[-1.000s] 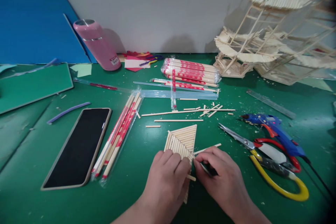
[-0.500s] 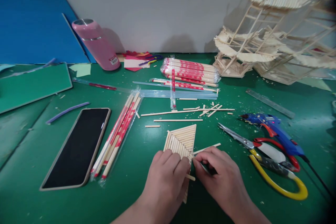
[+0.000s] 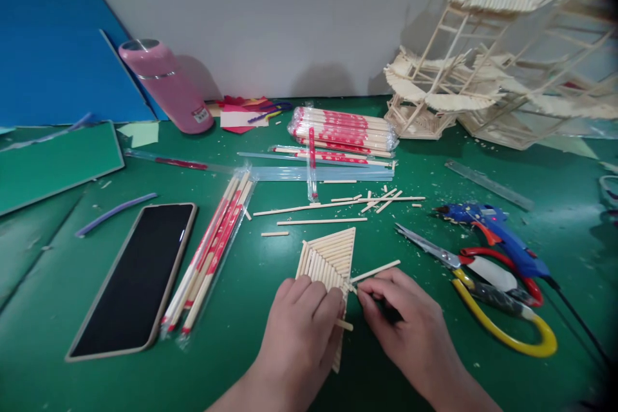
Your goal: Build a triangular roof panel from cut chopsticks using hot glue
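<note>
Pressing flat-fingered, the left hand [image 3: 302, 322] pins the stick panel [image 3: 331, 257] while the right hand [image 3: 405, 325] pinches a stick [image 3: 375, 270] at its edge.

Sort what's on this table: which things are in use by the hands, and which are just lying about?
In use:
left hand, pressing on the stick panel
right hand, pinching a loose stick at the panel's edge

Lying about:
phone
chopstick packs
scissors
glue gun
ruler
pink flask
stick model
</note>
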`<state>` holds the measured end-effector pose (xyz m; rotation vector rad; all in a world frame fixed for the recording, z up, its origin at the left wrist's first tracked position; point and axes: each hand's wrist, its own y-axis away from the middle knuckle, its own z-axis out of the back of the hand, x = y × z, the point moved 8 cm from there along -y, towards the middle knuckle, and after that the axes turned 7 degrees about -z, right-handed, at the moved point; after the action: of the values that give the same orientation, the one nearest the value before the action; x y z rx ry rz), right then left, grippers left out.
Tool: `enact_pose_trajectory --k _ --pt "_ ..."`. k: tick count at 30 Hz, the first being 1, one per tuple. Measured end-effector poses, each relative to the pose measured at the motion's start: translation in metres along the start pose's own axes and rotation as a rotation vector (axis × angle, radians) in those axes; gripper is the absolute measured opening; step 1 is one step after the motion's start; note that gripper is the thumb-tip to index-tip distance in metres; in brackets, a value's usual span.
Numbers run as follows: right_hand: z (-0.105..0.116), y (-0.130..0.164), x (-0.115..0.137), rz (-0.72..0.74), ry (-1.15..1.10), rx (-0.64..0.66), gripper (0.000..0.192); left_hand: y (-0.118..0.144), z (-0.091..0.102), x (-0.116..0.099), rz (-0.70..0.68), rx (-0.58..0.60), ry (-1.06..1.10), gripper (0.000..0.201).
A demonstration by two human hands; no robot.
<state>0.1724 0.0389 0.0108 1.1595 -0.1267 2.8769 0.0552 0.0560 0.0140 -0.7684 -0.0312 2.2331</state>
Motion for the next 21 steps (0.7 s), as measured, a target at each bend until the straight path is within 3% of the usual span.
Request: enact_pose_trajectory --k 21 --pt "-0.0081 -0.0005 0.0001 0.036 0.108 0.029 0.011 -0.0008 0.0022 -0.0001 -0.004 -0.009 -0.022 0.022"
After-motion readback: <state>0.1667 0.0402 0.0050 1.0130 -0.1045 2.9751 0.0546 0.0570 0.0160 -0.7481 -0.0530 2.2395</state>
